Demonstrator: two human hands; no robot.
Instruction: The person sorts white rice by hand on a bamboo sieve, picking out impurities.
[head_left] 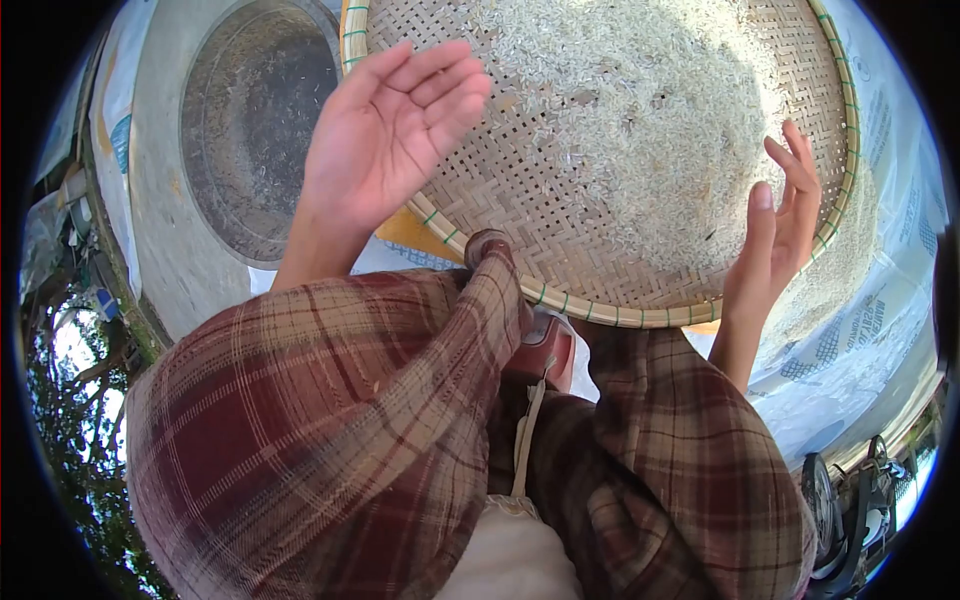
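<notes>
A round woven bamboo tray (470, 190) with a green-stitched rim holds a spread of pale grains (640, 130). My left hand (390, 130) is raised over the tray's left edge, palm turned up, fingers stretched and nothing in it. On the right, my right hand (785, 210) is above the tray's right side, thumb apart from its slightly curled fingers, with no object in it. The grains lie between my two hands, thickest in the tray's middle and upper right.
A round dark stone hollow (255, 130) in a grey slab (160, 200) is left of the tray. Printed plastic sheeting (850, 340) with more grains (820, 300) lies right. Tree branches (90, 440) show lower left, a bicycle-like object (850, 510) lower right.
</notes>
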